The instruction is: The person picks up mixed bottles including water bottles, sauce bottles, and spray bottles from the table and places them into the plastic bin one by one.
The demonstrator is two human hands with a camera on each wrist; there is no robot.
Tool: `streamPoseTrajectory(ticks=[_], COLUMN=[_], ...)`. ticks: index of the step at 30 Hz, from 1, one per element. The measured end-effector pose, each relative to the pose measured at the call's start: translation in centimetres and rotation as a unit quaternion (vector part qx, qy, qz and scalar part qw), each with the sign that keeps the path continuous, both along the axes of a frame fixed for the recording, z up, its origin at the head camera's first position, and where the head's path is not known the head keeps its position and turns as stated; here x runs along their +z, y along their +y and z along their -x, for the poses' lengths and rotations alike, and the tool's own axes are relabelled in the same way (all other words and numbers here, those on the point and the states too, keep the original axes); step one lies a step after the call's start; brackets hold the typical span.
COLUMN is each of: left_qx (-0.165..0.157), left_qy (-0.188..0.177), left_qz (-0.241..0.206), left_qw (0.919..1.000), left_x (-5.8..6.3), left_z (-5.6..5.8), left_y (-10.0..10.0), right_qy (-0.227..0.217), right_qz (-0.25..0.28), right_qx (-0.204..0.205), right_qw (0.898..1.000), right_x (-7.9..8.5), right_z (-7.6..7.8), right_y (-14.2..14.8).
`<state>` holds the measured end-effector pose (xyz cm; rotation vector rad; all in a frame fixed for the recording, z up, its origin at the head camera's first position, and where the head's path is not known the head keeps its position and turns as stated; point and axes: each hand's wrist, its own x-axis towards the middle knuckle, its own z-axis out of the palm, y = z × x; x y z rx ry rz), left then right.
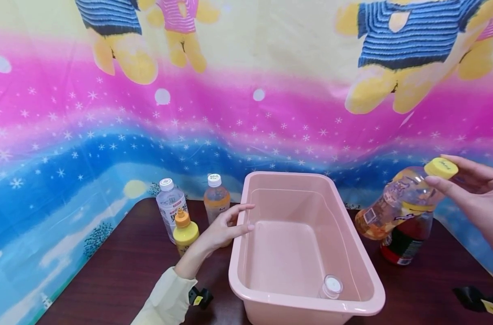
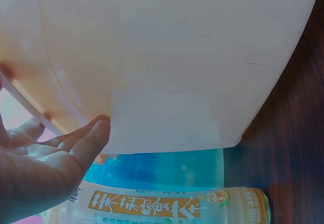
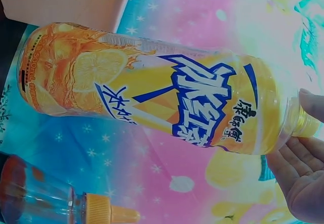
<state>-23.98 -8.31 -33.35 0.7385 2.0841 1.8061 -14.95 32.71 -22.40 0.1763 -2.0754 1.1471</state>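
My left hand (image 1: 226, 230) holds the left rim of a pink basin (image 1: 236, 266). Thumb and forefinger reach over the edge, while other fingers touch the outer wall in the left wrist view. To the right of the basin, my right hand (image 1: 478, 185) grips an iced tea bottle (image 3: 152, 87) by its yellow cap and neck. That bottle hangs tilted, its base toward the basin, with amber liquid inside. Partly hidden behind it, a squeeze bottle (image 1: 405, 246) with red contents and a dark label stands on the table; its orange nozzle (image 3: 109, 210) shows in the right wrist view.
A small clear container (image 1: 332, 286) with a white top sits in the basin's near right corner. Left of the basin stand a white-capped clear bottle (image 1: 167, 198), a yellow squeeze bottle (image 1: 186, 234) and a honey tea bottle (image 1: 216, 198). A printed curtain (image 1: 250, 126) hangs behind the table (image 1: 104, 266).
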Motion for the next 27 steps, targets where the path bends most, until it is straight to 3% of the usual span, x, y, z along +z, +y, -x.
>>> streamPoseTrajectory(ticks=[7,16,27], left_qx=[-0.004,-0.008,-0.011], left_qy=[-0.003,-0.002,-0.001], left_qz=[-0.007,-0.008,-0.010], left_qw=[1.0000,0.9999,0.9999], left_x=[-0.1,-0.2,-0.3], left_z=[0.0,0.1,0.2], left_y=[0.0,0.0,0.0], right_qy=[0.030,0.051,0.084], right_qz=[0.005,-0.009,-0.017], right_qx=[0.016,-0.014,0.007], right_qw=[0.999,0.999,0.996], right_x=[0.5,1.0,1.8], right_z=[0.1,-0.2,-0.4], right_y=[0.4,0.6,0.7])
